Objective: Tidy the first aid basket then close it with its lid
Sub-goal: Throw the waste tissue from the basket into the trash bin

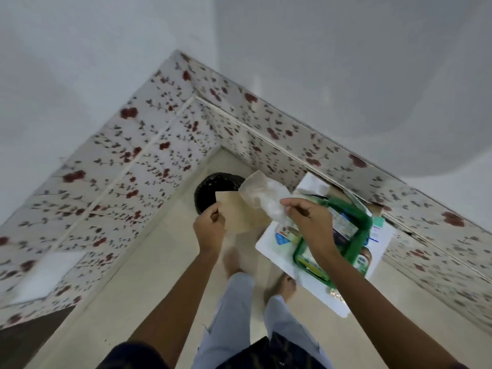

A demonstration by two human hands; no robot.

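The first aid basket (346, 235), green, light rigid plastic best gripped by its rim, sits on the white tabletop (269, 246), while the left hand (210, 227) pinches tan paper (239, 214) and the right hand (306, 219) pinches crumpled white wrapping (271, 195).

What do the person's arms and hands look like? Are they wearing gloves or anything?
No gloves. Both the left hand and the right hand are bare, with no rings, watch or bracelets showing. The forearms are bare too. Dark short sleeves start near the elbows at the bottom of the picture.
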